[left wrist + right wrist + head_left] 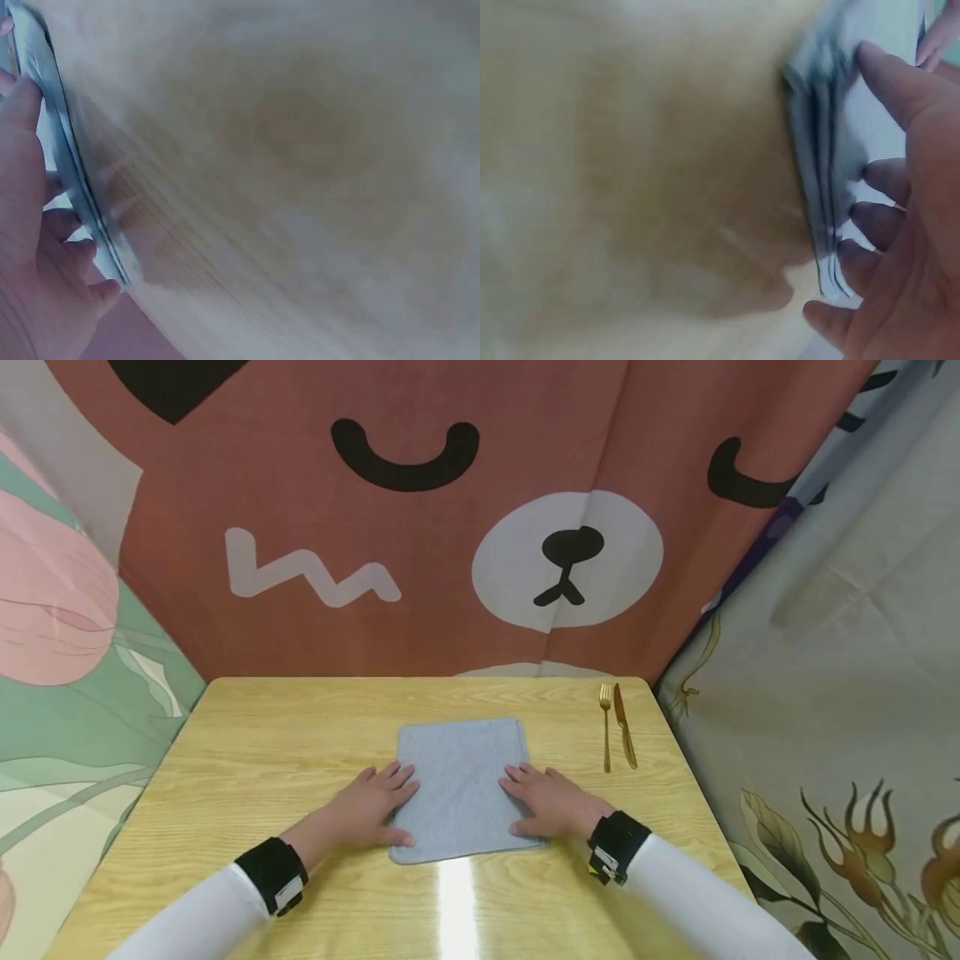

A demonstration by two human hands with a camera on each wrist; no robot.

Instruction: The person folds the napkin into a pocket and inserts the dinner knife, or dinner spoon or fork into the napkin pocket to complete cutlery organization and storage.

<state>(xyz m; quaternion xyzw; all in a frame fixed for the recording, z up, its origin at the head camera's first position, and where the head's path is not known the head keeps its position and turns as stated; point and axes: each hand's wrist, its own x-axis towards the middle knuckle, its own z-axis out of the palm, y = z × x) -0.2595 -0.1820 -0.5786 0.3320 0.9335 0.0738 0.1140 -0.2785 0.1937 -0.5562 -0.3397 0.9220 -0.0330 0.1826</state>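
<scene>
A folded grey-blue cloth (461, 785) lies flat on the table, nearly square, its stacked layers showing along the edges in both wrist views. On its left edge rests my left hand (367, 806), fingers spread and fairly straight, the thumb near the lower left corner. My right hand (551, 802) lies over the opposite edge in the same manner, with the thumb towards the lower right corner. In the right wrist view, fingertips of the right hand (900, 195) touch the layered edge. The left wrist view has the left hand (37, 232) beside the cloth's other edge.
A gold fork (606, 727) and a gold knife (624, 727) lie side by side at the table's back right. The wooden table (300, 735) ends against a printed curtain (420, 635) at the back. More printed fabric hangs at the left and right.
</scene>
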